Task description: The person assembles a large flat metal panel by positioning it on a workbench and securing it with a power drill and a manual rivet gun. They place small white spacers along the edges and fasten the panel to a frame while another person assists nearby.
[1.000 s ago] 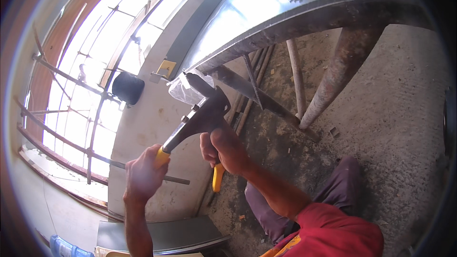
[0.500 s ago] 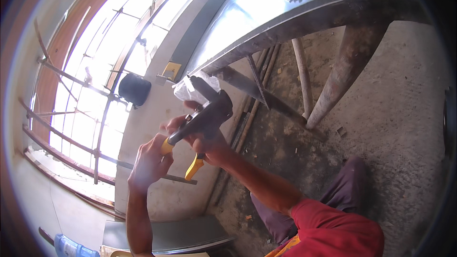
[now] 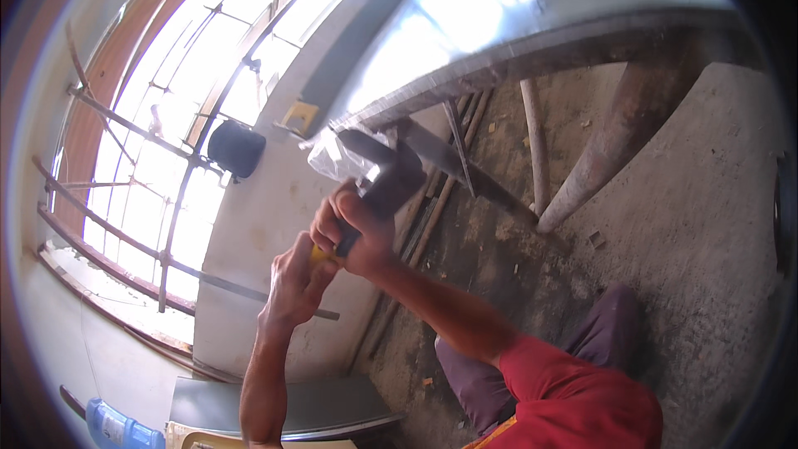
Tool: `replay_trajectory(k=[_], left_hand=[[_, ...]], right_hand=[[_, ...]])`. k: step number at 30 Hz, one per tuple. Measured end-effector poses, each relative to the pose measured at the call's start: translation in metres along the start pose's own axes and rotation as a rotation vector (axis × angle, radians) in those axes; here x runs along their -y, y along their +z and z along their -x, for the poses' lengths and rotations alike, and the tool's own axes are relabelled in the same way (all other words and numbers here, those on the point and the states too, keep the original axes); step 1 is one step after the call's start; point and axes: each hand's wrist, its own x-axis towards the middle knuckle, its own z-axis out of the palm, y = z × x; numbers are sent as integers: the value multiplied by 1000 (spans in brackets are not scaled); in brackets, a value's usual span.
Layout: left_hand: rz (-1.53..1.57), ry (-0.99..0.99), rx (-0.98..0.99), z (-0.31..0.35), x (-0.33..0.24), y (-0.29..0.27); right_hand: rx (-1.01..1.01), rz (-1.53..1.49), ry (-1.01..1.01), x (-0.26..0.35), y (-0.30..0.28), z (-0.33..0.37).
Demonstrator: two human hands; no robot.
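In front of me, near the corner of the metal-edged table, is a dark pair of wide-jawed pliers [image 3: 397, 185] with yellow-and-black handles. My right hand [image 3: 359, 220] is closed around the handles just behind the broad head. Lower down, my left hand [image 3: 295, 280] grips the yellow handle end, right beside the right hand. One flat jaw points up toward the table corner, next to a crumpled piece of clear plastic film [image 3: 328, 155]. Motion blurs the jaws, so I cannot tell whether anything sits between them.
A shiny metal sheet [image 3: 474, 8] covers the table, whose thick pipe leg [image 3: 619, 129] slants to the concrete floor. Barred windows fill the left, with a black bucket [image 3: 236, 150] before them. A yellow block [image 3: 301, 116] lies near the table corner. A blue plastic bottle [image 3: 120, 426] is lower left.
The two handles, spread apart earlier, are now squeezed together. My left hand has moved right and closer to the right hand, whose fingers now wrap the handles.
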Motion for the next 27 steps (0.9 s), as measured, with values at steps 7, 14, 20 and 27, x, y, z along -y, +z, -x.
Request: replay_trajectory(k=[7, 14, 20, 27], left_hand=[[-166, 56, -3, -7, 6, -10], [-334, 112, -243, 0, 17, -33], [-320, 58, -318, 9, 5, -26], [-454, 58, -279, 13, -4, -38]], right_hand=[[-72, 8, -97, -5, 11, 7], [-251, 578, 169, 7, 26, 24], [-230, 441, 122, 4, 19, 34], [-78, 512, 149, 18, 13, 50]])
